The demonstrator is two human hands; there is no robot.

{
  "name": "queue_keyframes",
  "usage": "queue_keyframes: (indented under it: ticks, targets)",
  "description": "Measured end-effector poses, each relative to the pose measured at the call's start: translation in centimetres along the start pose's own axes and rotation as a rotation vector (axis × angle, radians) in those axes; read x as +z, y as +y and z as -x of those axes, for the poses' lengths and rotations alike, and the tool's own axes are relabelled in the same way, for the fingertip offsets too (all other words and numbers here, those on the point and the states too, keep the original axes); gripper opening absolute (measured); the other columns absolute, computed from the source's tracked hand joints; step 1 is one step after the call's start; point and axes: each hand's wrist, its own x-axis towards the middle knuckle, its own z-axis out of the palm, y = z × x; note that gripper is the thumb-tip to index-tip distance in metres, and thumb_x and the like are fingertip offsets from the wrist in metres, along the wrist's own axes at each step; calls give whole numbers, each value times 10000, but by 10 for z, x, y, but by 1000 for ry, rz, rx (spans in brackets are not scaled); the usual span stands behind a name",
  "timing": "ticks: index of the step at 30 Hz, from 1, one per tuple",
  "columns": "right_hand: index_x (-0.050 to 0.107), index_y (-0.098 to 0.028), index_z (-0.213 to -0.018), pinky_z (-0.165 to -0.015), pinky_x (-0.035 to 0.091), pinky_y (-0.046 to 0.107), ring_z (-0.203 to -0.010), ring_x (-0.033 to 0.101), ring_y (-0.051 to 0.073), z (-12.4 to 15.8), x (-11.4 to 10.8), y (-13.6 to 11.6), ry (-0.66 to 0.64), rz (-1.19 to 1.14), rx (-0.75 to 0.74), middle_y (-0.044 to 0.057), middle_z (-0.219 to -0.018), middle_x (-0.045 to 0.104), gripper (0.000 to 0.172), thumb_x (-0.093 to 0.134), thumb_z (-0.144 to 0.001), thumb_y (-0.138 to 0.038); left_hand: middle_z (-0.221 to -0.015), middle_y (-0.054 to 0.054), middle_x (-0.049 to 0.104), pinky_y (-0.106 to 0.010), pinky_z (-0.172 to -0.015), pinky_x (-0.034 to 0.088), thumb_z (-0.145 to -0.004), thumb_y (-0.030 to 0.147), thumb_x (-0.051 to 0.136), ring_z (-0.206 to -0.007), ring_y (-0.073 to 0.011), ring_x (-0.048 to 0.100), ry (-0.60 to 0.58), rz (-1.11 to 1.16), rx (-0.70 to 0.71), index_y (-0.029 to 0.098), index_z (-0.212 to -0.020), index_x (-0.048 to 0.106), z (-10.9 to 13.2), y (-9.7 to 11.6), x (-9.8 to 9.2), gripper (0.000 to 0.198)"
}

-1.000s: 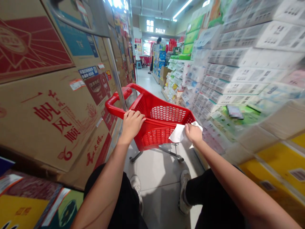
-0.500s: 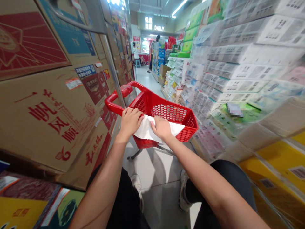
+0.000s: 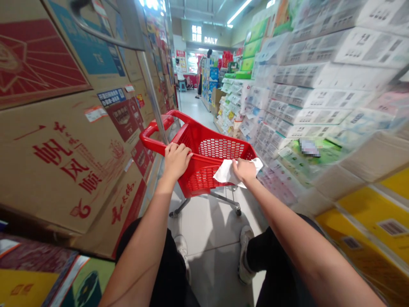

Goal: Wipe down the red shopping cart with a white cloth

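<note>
A red plastic shopping cart (image 3: pixel 204 160) with honeycomb holes in its basket walls stands before me, its handle (image 3: pixel 153 138) toward the left. Curled over the near rim close to the handle, my left hand (image 3: pixel 177 158) grips the cart. My right hand (image 3: pixel 245 171) holds a white cloth (image 3: pixel 224 172) against the near rim toward the basket's right end. The cloth drapes over the rim and partly covers the side wall. Part of it lies hidden beneath my fingers.
Stacked cardboard boxes (image 3: pixel 83 162) and a metal post (image 3: pixel 151 85) line the left. Tissue packs (image 3: pixel 297 102) pile up on the right, with yellow packages (image 3: pixel 367 226) nearer me. Down the aisle, a person (image 3: pixel 200 74) stands beside blue goods. Tiled floor (image 3: pixel 211 230) lies under the cart.
My right hand has slid along the rim to the right, taking the white cloth with it. The rim beside my left hand is now uncovered. My left hand stays near the handle.
</note>
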Motion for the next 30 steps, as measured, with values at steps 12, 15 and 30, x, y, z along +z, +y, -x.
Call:
queue_keyframes:
  ticks: [12,15,30]
  targets:
    - [612,-166,-1121,-779,410,339,-890,683,266,5,-11,-119,-41,-155,-260,143,-989,733,576,220,-1026,-578,-1004,-69,679,-500,-1102,283,-945,377,448,-1043,-270,514,-72,9,18,265,-974,671,6,-30,-20,251]
    - [619,-174,-1125,-761,416,337,-902,689,279,9,-13,-82,-117,-92,-260,148,-976,733,595,223,-1016,-605,-1008,-64,682,-499,-1108,279,-932,388,459,-1041,-268,513,-72,15,6,259,-949,669,8,-34,-24,247]
    - [600,-178,-1078,-705,427,288,-849,707,256,60,-16,20,-183,104,-143,119,-896,735,580,219,-1020,-612,-1131,-113,638,-527,-1202,173,-935,454,421,-1220,-300,493,-168,57,-109,218,-864,642,-27,-49,15,331]
